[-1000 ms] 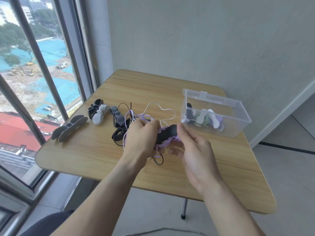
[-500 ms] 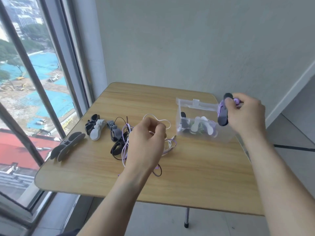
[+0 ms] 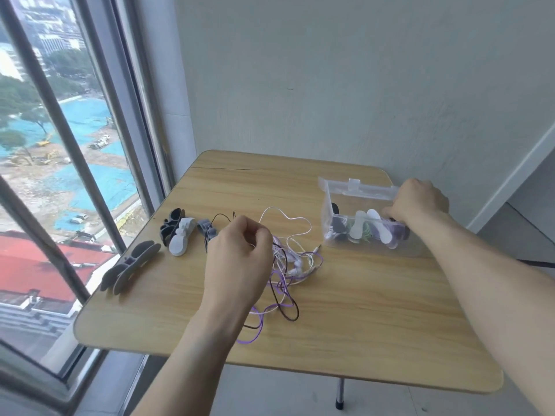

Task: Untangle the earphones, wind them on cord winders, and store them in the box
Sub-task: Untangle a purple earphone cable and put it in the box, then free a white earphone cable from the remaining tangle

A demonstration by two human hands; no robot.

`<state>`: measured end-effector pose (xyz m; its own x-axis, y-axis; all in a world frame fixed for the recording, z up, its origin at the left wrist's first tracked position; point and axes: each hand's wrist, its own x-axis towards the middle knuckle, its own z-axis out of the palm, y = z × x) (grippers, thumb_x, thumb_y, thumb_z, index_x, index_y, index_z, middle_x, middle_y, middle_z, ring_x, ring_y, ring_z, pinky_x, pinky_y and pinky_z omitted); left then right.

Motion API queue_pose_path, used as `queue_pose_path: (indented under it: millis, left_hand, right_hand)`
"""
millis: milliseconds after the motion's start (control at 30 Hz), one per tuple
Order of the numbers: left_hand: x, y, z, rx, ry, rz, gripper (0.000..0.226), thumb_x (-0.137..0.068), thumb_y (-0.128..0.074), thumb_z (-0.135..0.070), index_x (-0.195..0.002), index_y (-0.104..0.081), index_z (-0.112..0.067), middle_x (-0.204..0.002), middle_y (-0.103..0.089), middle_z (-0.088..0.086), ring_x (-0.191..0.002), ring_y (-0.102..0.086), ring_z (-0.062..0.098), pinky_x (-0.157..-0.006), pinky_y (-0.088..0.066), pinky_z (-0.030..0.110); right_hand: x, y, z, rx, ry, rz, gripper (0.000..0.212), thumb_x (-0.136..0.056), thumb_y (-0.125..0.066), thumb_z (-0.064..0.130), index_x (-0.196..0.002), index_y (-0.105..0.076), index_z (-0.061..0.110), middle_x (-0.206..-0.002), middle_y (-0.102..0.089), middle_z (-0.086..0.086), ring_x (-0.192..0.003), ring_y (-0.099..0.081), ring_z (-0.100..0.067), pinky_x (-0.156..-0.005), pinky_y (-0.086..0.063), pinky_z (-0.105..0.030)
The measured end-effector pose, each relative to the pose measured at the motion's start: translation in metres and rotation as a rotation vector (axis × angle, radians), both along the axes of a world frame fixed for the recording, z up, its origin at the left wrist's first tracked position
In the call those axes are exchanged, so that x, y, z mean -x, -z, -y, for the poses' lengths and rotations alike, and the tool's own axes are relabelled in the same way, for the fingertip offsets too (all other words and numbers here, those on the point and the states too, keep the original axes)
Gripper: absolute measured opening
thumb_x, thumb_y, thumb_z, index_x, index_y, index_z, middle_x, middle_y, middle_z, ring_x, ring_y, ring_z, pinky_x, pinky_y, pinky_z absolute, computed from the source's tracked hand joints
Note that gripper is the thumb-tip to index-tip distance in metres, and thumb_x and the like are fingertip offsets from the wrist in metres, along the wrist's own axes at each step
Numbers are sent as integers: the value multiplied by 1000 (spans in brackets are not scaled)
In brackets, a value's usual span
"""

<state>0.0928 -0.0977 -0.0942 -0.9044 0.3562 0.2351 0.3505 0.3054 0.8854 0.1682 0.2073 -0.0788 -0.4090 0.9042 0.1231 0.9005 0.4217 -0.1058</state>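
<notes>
Earphones (image 3: 288,265) lie in a tangle of white, purple and black cords on the table (image 3: 375,310), just beside and partly under my left hand (image 3: 237,265). My left hand hovers over the tangle with fingers curled towards the thumb; it seems to pinch a thin cord near the fingertips, though the contact is too fine to confirm. I judge that it is holding its place in the tangle, ready for the next set to be separated.

My right hand (image 3: 417,202) reaches into the far corner of the box (image 3: 327,205), fingers bent down over its rim. A dark shape shows under the fingertips; whether I am gripping it or have let go I cannot tell. I judge this to be the storing step: a wound set goes in beside the winders (image 3: 360,226) already inside.

Outward from the left hand, spare winders (image 3: 180,235) sit in a loose row near the window-side edge, with a grey pair (image 3: 129,267) furthest out, within easy reach for the remaining cords. The box stands open, its lid (image 3: 360,187) folded back on the wall side.
</notes>
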Motion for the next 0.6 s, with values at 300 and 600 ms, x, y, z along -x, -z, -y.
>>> queue_pose_path:
  millis: [300, 600]
  left_hand:
    - [12, 10, 9, 357, -8, -37, 37, -90, -57, -34, -124, -54, -19, -123, -47, 6, -120, -39, 26, -98, -34, 35]
    - [12, 18, 19, 796, 281, -211, 26, -95, -54, -43, -118, -65, -36, -120, -51, -11, -116, -41, 25, -91, -34, 38]
  right_hand:
    - [-5, -31, 82, -141, -458, -582, 16, -86, -63, 12, -76, -75, 13, -75, -74, -4, -70, -67, -23, -69, -54, -29]
    - [15, 59, 160, 439, -591, -377, 68, -96, -59, 38, -155, -28, 24, -149, -42, -8, -131, -49, -26, -110, -38, -34]
